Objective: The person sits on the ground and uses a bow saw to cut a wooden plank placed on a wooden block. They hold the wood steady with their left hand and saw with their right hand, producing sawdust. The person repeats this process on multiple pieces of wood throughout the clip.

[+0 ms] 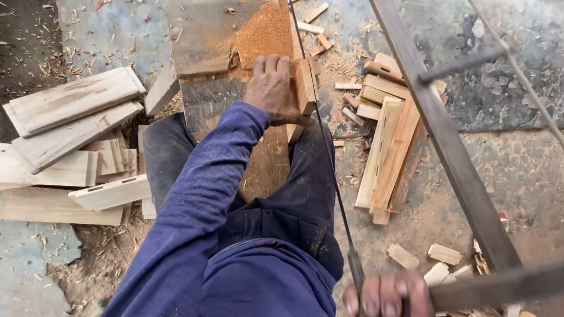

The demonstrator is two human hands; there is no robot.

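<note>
A heap of orange-brown sawdust (261, 33) lies on the grey-brown weathered wooden board (211, 43). Left of that board lie pale cream planks (68, 132); right of it, tan and reddish wooden offcuts (387, 145). Below it show a deep blue long sleeve (194, 212) and dusty dark trousers (305, 199).

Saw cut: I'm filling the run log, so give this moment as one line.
left hand: holds block on bench | right hand: grips saw | blade: at block

I saw no packages, labels, signs or screens anywhere in my view.
</note>
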